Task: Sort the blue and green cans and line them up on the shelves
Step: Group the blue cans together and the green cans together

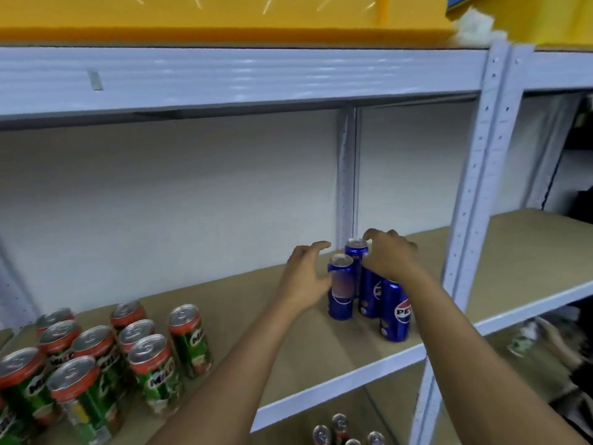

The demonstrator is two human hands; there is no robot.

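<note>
Four blue Pepsi cans [341, 289] stand upright and clustered near the shelf's [321, 358] right front edge, while green Milo cans [190, 340] crowd its left front corner, bare board between the groups. The left hand [306, 277] hovers beside the leftmost blue can with fingers spread. The right hand [390, 253] arches over the cluster, fingertips seemingly touching the rear can's rim.

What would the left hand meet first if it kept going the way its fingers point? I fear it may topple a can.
Probably the rear blue can: the left hand points right and back, its fingertips arching over the nearer blue can. Depth is unclear.
</note>
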